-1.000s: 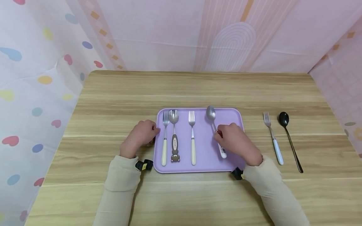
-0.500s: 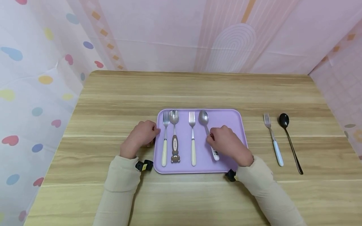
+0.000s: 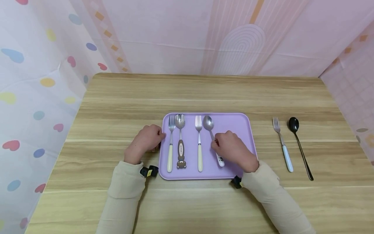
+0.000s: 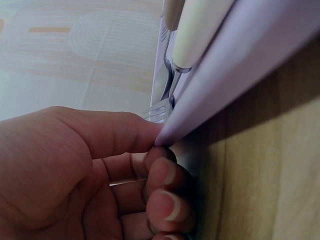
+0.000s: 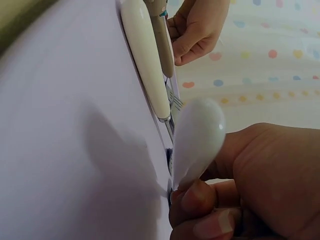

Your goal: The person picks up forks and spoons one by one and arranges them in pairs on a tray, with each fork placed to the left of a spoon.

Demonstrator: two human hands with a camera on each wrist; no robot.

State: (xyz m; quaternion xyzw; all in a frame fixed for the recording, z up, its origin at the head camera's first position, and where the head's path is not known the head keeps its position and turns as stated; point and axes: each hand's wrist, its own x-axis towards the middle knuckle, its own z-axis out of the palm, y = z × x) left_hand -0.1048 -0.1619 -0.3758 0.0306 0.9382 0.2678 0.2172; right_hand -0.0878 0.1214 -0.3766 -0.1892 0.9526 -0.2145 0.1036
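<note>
My right hand (image 3: pixel 233 148) pinches a spoon (image 3: pixel 208 123) near the top of its white handle (image 5: pixel 199 137), over the right half of a purple tray (image 3: pixel 233 121). The handle slants down to the right in the head view. At the tray's left rim, my left hand (image 3: pixel 146 139) pinches the edge between thumb and fingers, as the left wrist view shows. Left of the spoon lies a fork with a cream handle (image 3: pixel 200 157). A brown bear-handled spoon (image 3: pixel 181 149) and another cream-handled fork (image 3: pixel 170 157) lie side by side near the left rim.
Right of the tray, a fork with a pale blue handle (image 3: pixel 287 157) and a black spoon (image 3: pixel 293 124) lie on the wooden table (image 3: pixel 181 94). Patterned curtains (image 3: pixel 163 35) hang behind the table and at both sides.
My right hand has moved left with the spoon, bringing it closer to the middle fork and over the tray. The left hand has stayed at the tray's rim.
</note>
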